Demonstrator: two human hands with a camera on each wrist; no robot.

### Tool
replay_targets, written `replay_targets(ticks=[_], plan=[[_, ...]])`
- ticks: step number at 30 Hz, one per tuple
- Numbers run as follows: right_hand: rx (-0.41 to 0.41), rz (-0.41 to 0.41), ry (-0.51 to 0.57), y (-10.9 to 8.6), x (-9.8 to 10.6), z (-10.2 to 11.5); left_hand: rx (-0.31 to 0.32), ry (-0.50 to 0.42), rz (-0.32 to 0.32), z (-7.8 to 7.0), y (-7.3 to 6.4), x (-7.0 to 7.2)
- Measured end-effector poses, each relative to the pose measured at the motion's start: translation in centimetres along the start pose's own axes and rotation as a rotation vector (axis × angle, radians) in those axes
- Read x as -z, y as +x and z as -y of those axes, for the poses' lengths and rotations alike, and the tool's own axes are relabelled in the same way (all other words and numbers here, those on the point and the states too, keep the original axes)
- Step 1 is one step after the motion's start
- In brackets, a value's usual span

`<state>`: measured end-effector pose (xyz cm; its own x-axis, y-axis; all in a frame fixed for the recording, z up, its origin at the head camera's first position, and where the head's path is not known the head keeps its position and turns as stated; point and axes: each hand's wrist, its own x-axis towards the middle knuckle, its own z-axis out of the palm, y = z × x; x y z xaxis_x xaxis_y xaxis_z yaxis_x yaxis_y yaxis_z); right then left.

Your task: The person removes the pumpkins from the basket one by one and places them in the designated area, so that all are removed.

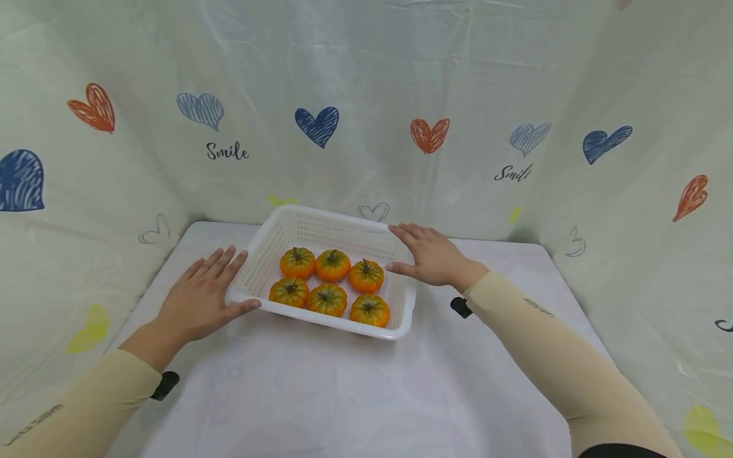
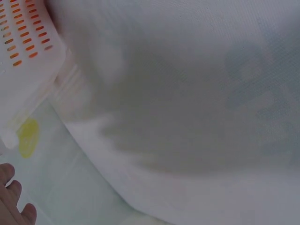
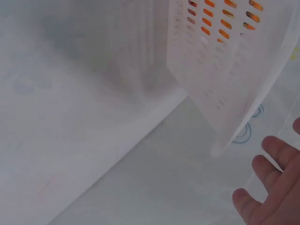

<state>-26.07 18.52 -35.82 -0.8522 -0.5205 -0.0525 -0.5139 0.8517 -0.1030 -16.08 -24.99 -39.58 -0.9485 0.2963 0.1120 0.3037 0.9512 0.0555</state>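
Note:
A white plastic basket (image 1: 321, 321) with slotted walls stands on the table, slightly skewed, holding several small orange-and-green pumpkins (image 1: 327, 299) in two rows. At its left end is my left hand (image 1: 200, 299), fingers spread and straight, the thumb by the near left corner. My right hand (image 1: 432, 256) reaches over the right end with extended fingers and thumb above the rim. Whether either hand touches the rim is hard to tell. In the left wrist view, fingertips (image 2: 15, 190) show below the basket corner (image 2: 51, 56). The right wrist view has fingers (image 3: 269, 171) apart from the basket wall (image 3: 211, 70).
A white cloth covers the table (image 1: 343, 394). Behind and on both sides hangs a pale curtain (image 1: 366, 63) printed with hearts and lettering, close to the table's far edge. The basket sits toward that far edge.

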Motion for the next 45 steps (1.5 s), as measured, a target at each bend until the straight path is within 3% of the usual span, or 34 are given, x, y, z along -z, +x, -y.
replay_targets(ticks=[20,34,45], plan=[[0.063,0.13,0.097,2.6,-0.4,1.5,0.046,-0.019,0.036,-0.4,0.2,-0.6],[0.037,0.257,0.164,3.7,-1.0,2.0,0.068,-0.063,0.073,-0.4,0.1,-0.5],[0.055,0.309,0.124,4.2,-1.3,2.4,0.083,-0.1,0.095,-0.3,0.1,-0.5]])
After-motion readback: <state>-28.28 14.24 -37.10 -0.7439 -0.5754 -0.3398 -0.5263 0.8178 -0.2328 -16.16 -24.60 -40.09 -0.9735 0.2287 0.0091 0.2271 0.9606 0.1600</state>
